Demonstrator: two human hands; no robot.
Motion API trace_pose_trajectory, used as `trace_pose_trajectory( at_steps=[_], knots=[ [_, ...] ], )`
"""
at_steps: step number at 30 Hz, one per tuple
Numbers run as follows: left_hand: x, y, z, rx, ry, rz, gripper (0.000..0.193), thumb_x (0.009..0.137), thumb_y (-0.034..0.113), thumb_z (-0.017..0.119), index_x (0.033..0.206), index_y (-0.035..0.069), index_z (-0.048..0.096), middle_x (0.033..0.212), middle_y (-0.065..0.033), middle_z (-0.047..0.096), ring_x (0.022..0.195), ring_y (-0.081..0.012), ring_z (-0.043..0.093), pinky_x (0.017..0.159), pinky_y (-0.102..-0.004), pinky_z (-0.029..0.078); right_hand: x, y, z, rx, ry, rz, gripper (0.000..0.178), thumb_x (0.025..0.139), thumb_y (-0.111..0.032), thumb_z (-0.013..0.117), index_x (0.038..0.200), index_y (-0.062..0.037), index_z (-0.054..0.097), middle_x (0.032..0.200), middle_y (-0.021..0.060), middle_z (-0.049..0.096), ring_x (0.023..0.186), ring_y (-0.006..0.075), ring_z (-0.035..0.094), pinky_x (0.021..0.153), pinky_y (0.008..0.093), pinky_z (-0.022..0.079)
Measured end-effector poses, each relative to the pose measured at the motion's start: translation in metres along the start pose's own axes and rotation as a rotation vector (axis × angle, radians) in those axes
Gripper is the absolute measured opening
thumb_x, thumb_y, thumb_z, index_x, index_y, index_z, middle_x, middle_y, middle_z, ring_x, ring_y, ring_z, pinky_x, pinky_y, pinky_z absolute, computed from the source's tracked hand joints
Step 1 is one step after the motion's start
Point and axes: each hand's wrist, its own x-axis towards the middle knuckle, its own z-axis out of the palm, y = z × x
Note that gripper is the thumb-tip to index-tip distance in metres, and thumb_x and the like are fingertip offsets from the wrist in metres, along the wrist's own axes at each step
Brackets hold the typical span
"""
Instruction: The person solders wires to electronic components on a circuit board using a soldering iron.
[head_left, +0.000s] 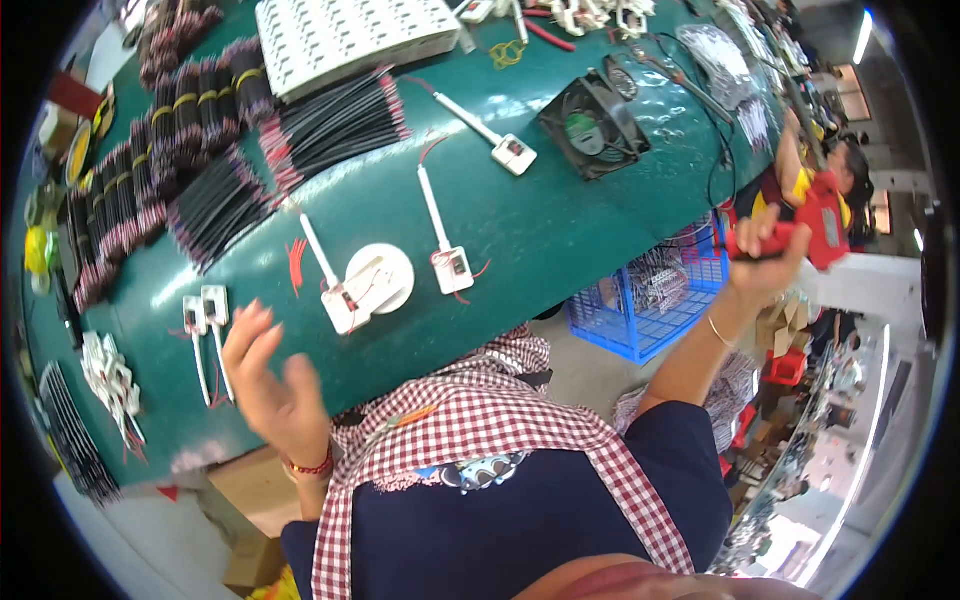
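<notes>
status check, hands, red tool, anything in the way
Left hand open, empty, at near edge of green table. Right hand gripping red tool, off the table. Black fan on table, clear of both hands.

The person wears a dark navy short-sleeved cotton-looking T-shirt (450, 540), its right sleeve (685, 445) ending above the elbow. A rounded printed motif (485, 470) in pale blue, white and black shows on the chest, with small pink printing (405, 482) beside it. Over the shirt goes a burgundy-and-white gingham cloth apron (500, 415), with a wide left shoulder strap (335, 535) and a matching right shoulder strap (640, 490). A small orange and green strip (415, 414) marks its front, too small to make out. A red beaded-looking bracelet (312, 467) circles the left wrist; a thin, pale bangle (719, 332) rings the right. The left fingers (245, 350) and right fingers (765, 222) are bare.
</notes>
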Motion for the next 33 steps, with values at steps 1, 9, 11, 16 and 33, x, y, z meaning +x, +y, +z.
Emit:
trace_pose_trajectory(
  at_steps=[1, 9, 11, 16, 33],
  knots=[
    [-0.001, 0.000, 0.000, -0.024, 0.121, -0.021, 0.026, 0.078, -0.010, 0.052, 0.102, -0.001, 0.056, 0.106, -0.0139, 0.058, 0.108, -0.0288, 0.054, 0.104, -0.0482, 0.032, 0.005, 0.015, 0.000, 0.012, 0.065, -0.025, 0.046, 0.092, -0.038, 0.050, 0.118, 0.0003, 0.045, 0.064, 0.0018, 0.046, 0.044, 0.0090, 0.038, 0.043, 0.0237, 0.034],
    [0.000, -0.002, 0.003, -0.015, 0.148, 0.014, 0.012, 0.091, 0.005, 0.052, 0.096, -0.003, 0.060, 0.064, -0.0054, 0.058, 0.087, -0.0203, 0.060, 0.105, -0.0489, 0.031, 0.060, 0.134, -0.051, -0.210, 0.311, 0.436, 0.027, 0.086, -0.027, 0.062, 0.095, -0.0019, 0.058, 0.059, 0.0028, 0.050, 0.042, 0.0106, 0.044, 0.040, 0.0262, 0.037],
    [-0.007, -0.010, -0.003, -0.123, 0.127, -0.036, 0.013, 0.091, 0.005, 0.053, 0.098, -0.002, 0.059, 0.065, -0.0051, 0.059, 0.085, -0.0196, 0.060, 0.104, -0.0454, 0.033, 0.056, 0.119, -0.040, -0.180, 0.300, 0.372, 0.029, 0.087, -0.028, 0.061, 0.097, -0.0012, 0.057, 0.058, 0.0028, 0.050, 0.042, 0.0104, 0.044, 0.040, 0.0257, 0.037],
    [-0.002, -0.007, 0.011, -0.260, 0.231, -0.324, 0.018, 0.088, 0.003, 0.056, 0.105, -0.004, 0.058, 0.078, -0.0065, 0.063, 0.079, -0.0176, 0.060, 0.088, -0.0278, 0.042, 0.029, 0.090, -0.016, -0.056, 0.317, 0.270, 0.032, 0.090, -0.030, 0.057, 0.103, -0.0016, 0.056, 0.061, 0.0033, 0.050, 0.045, 0.0103, 0.042, 0.043, 0.0259, 0.033],
    [0.037, 0.018, 0.019, -1.801, 0.070, -0.700, 0.044, 0.099, 0.019, 0.031, 0.139, 0.000, 0.030, 0.145, -0.0114, 0.032, 0.137, -0.0242, 0.024, 0.113, -0.0378, 0.022, -0.031, 0.052, 0.008, 0.119, 0.040, 0.125, 0.041, 0.096, -0.031, 0.046, 0.118, 0.0032, 0.044, 0.067, 0.0054, 0.046, 0.050, 0.0100, 0.039, 0.045, 0.0218, 0.033]
  ],
)
